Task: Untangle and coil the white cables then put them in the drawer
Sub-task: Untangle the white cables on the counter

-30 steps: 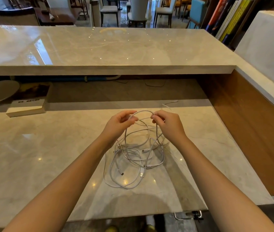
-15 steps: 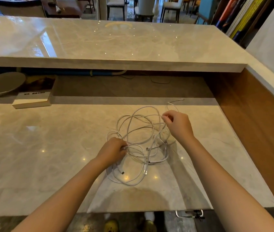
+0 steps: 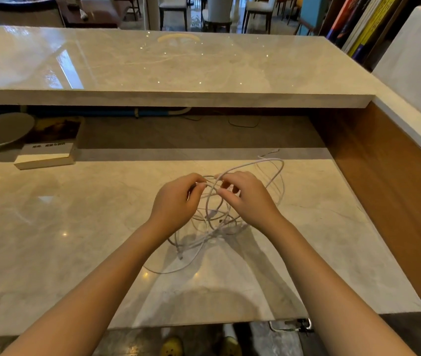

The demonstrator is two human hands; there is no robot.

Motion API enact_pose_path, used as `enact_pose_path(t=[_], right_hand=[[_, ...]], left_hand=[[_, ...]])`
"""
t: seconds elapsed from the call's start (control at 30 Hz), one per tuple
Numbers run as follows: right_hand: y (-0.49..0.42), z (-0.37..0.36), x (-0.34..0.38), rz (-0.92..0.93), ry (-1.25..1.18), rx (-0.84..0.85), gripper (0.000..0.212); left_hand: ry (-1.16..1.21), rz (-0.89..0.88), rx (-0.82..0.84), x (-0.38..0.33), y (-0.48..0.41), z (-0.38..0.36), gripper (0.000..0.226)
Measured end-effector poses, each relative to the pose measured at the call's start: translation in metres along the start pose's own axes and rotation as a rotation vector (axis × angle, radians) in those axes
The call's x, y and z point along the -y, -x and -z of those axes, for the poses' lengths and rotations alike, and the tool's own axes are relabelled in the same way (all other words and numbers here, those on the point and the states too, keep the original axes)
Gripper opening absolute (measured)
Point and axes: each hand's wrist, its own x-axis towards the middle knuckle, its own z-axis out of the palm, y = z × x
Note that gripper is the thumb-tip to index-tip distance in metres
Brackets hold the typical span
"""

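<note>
Loosely looped white cables [image 3: 205, 238], glossy marble [image 3: 75, 227]

I read the lower desktop [image 3: 75, 240] as polished pale stone, glossy enough to throw back small light spots. The raised counter [image 3: 204, 65] has the same slick marble look. The white cables [image 3: 278, 170] look smooth and plastic-sheathed. The side panel [image 3: 397, 201] is matt brown wood. The book [image 3: 47, 156] shows dull paper page edges.

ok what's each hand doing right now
left hand: pinching a strand of the cables
right hand: pinching another strand of the cables
</note>
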Motion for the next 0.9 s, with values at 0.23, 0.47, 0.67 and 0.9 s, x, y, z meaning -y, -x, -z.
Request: enact_pose_path(t=[0.23, 0.47, 0.67, 0.9], right_hand=[[-0.013, 0.010, 0.011, -0.183, 0.058, -0.064, 0.021], [-0.015, 0.037, 0.040, -0.049, -0.002, -0.303, 0.024], [-0.044, 0.050, 0.042, -0.045, -0.236, -0.023, 0.025], [-0.061, 0.078, 0.033, -0.077, -0.297, -0.230, 0.025]], left_hand=[[0.088, 0.168, -0.145, -0.008, -0.016, 0.016, 0.014], [0.217, 0.129, -0.161, -0.026, -0.028, 0.038, 0.012], [0.509, 0.055, -0.134, -0.051, -0.040, 0.053, 0.013], [0.724, -0.144, 0.190, -0.061, -0.051, 0.081, 0.034]])
